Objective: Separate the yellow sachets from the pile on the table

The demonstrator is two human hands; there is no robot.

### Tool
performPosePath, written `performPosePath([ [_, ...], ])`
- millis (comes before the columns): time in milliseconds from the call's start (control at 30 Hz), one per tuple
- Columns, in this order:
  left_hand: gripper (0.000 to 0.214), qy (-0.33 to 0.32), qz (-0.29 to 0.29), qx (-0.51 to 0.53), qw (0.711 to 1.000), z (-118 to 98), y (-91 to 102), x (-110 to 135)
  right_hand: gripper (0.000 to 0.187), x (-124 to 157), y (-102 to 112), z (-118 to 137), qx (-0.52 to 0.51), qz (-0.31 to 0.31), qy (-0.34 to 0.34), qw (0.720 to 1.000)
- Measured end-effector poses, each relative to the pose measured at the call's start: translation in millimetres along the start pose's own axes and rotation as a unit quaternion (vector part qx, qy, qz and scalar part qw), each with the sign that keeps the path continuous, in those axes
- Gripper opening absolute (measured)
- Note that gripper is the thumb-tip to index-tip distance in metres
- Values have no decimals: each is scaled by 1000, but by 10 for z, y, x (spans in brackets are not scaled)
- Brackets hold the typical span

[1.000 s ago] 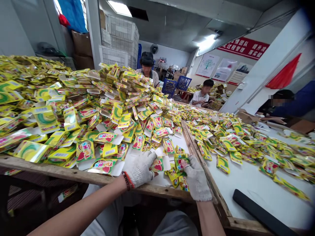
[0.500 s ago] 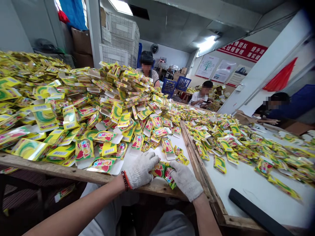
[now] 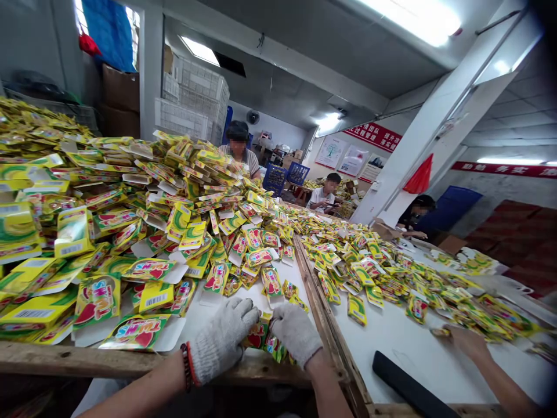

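Observation:
My left hand [image 3: 224,339] wears a white knit glove and curls over a yellow card pack [image 3: 256,335] with red print at the table's near edge. My right hand [image 3: 295,332], gloved too, is closed on several small yellow-green sachets [image 3: 275,348] pressed against that pack. Both hands meet over the wooden front rail [image 3: 130,361]. A huge heap of flat yellow cartons [image 3: 108,203] rises to the left and behind.
A wooden divider [image 3: 324,325] separates my table from a white table [image 3: 404,342] strewn with loose sachets [image 3: 374,267]. Another person's hand [image 3: 467,341] reaches in at right. A black bar [image 3: 409,386] lies near the front. Three people sit beyond; white crates are stacked behind.
My right hand pulled the sachets left and toward me, up against the pack under my left hand. The view tilted up and right, and another person's hand entered at right.

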State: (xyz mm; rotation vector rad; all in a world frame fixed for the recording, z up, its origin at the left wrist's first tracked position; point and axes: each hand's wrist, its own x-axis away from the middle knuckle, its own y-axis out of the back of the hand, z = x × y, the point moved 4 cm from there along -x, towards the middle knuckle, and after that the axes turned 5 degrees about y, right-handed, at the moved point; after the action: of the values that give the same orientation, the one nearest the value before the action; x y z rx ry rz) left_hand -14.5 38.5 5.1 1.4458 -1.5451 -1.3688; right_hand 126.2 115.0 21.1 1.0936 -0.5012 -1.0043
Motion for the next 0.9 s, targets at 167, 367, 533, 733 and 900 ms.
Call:
performPosePath([
  [167, 55, 29, 10, 24, 999, 47, 17, -5, 18, 90, -166, -184, -247, -30, -20, 968],
  [367, 61, 32, -4, 28, 999, 40, 27, -2, 20, 281, -143, -205, -342, -33, -18, 939],
  [533, 62, 14, 2, 10, 1000, 26, 13, 0, 8, 209, -144, -85, -140, -105, -15, 984],
  [733, 64, 80, -43, 39, 995, 132, 15, 15, 22, 342, -73, -146, -263, -111, -55, 957],
  [900, 65, 18, -26, 22, 999, 59, -4, 7, 21, 440, -57, -82, -236, -45, -35, 970],
])
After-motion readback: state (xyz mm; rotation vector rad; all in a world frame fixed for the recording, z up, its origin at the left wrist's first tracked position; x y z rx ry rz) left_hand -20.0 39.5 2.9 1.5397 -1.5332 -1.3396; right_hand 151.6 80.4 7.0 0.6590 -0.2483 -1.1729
